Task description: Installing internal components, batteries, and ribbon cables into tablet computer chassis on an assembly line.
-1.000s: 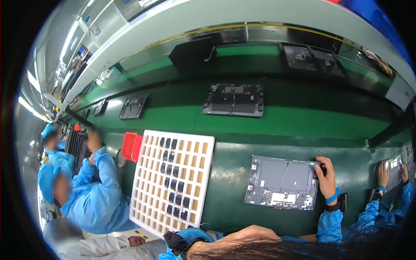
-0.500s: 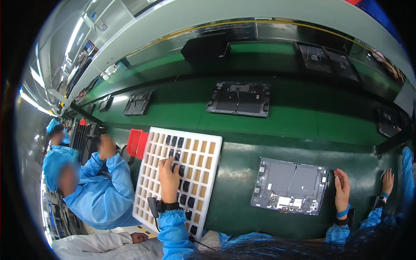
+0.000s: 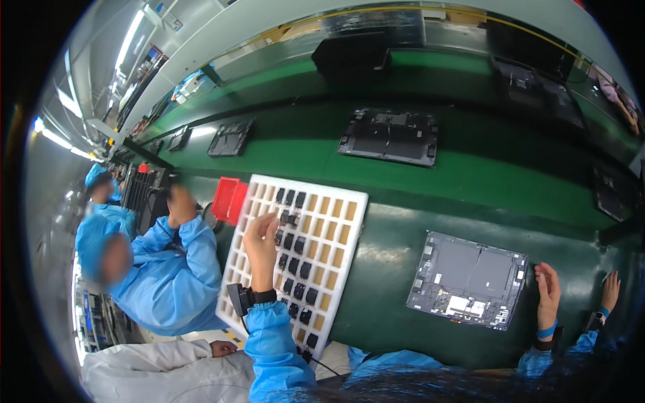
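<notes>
My left hand (image 3: 261, 245) is over a white foam tray (image 3: 359, 208), fingers bent and fingertips close together beside a small black part (image 3: 289, 218). Whether that part is pinched or only lies behind the fingertips is unclear. More small black parts (image 3: 305, 270) fill several of the tray's pockets. On the bench to the right lies an opened tablet-like device (image 3: 467, 279), its dark panels and circuit board showing. My right hand (image 3: 547, 289) hovers or rests just past the device's right edge, fingers apart and slightly curled, nothing visible in them.
A red bin (image 3: 230, 200) stands behind the tray's far-left corner. At left, a co-worker in blue (image 3: 168, 285) raises both hands. Another person's hand (image 3: 610, 292) lies at far right. Similar devices (image 3: 390, 136) sit on the green surface beyond, near a black box (image 3: 351, 57).
My left hand has drawn back from among the parts, uncovering more of them. My right hand stays beside the device. The whole view has shifted slightly.
</notes>
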The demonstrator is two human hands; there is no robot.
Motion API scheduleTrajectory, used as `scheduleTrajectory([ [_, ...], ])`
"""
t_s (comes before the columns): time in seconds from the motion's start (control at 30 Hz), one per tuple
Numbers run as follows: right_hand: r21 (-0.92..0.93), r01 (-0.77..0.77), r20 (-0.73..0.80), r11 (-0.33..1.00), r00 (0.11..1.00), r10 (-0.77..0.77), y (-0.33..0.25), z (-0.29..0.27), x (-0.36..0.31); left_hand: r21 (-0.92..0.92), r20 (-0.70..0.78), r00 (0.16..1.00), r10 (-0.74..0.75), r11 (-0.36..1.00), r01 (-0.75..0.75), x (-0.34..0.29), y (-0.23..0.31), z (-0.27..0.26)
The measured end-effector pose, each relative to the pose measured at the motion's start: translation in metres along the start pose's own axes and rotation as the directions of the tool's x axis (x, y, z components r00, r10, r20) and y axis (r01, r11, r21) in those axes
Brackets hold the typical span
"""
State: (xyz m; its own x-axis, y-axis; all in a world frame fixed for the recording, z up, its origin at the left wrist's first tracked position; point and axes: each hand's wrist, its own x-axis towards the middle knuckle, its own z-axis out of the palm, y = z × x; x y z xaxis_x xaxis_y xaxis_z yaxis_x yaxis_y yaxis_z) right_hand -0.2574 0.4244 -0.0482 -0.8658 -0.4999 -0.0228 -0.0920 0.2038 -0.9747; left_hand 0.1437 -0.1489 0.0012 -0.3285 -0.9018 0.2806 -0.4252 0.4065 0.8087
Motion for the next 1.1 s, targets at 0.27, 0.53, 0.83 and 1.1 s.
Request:
scheduleTrajectory([
  [0.27,-0.065,0.000,-0.022,0.998,1.000,-0.002,-0.009,0.005,-0.007,-0.334,-0.137,0.981,-0.136,0.939,0.083,-0.035,0.064,0.025],
  [0.53,-0.050,0.108,0.119,0.993,0.988,-0.101,-0.093,0.075,-0.040,-0.185,0.449,0.891,-0.073,0.968,0.172,-0.098,0.100,0.134],
  [0.83,-0.081,0.077,0.054,0.994,0.996,-0.073,-0.089,0.052,-0.069,-0.034,0.277,0.908,0.315,0.947,-0.318,-0.096,0.103,0.119],
  [1.1,0.026,0.024,0.072,0.999,0.997,-0.026,-0.084,0.064,-0.065,0.038,0.518,0.767,0.379,0.886,-0.463,-0.083,0.087,0.128],
])
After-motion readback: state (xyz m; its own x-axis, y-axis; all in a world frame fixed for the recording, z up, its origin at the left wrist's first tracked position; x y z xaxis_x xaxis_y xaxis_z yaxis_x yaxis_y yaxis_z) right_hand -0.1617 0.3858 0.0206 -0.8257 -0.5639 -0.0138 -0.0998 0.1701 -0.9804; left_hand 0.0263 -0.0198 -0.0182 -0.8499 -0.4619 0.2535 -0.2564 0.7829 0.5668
